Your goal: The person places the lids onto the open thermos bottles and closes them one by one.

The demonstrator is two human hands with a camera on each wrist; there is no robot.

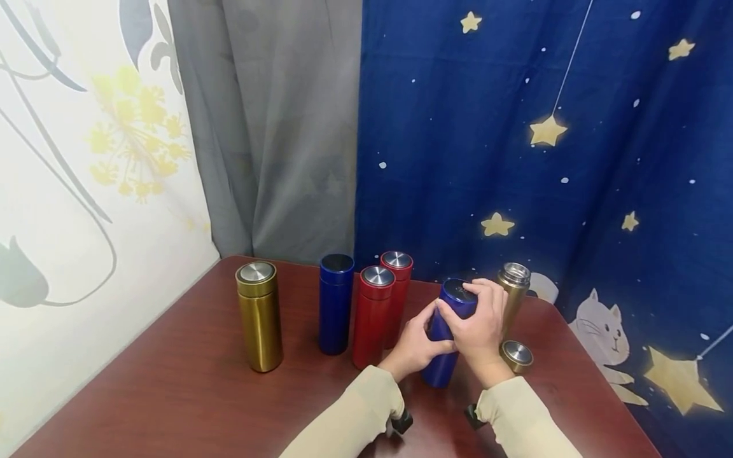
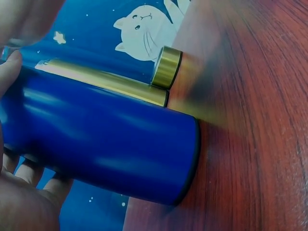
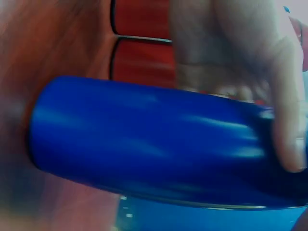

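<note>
Both hands are on a blue thermos bottle [image 1: 438,374] near the right side of the table. My left hand [image 1: 416,346] grips its body, with the thumb across the near side and the fingers around the far side, as the left wrist view shows. Higher up, my right hand [image 1: 483,326] curls round the bottle's top, its fingertips at the dark lid [image 1: 456,289]. The bottle leans slightly in the head view, its base [image 2: 193,159] at the wooden tabletop. Just behind the right hand stands a gold bottle [image 1: 513,280] with an uncovered steel mouth, its gold cap [image 1: 517,356] beside it.
Left of the hands, two red bottles [image 1: 371,324] stand close together, one behind the other. Another blue bottle [image 1: 335,312] is beside them, and a capped gold bottle [image 1: 260,324] stands farther left. A starry blue curtain [image 1: 458,159] hangs behind the reddish-brown table [image 1: 189,381].
</note>
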